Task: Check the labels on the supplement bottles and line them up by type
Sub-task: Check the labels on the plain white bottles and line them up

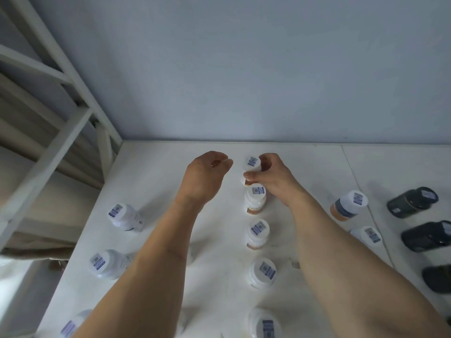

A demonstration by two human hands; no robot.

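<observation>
Right hand (274, 178) fingers (268, 160) wrapped round small white orange-labelled plastic bottle (251, 163), far end of centre column (258, 230) on white surface (151, 181), probably extending same-type line. Left hand (206, 173) curled, empty, alongside.

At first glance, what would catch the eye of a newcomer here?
The right hand grips the farthest white bottle of a straight centre column on the white table. The left hand hovers beside it, fingers curled. Dark bottles sit at the right edge.
</observation>
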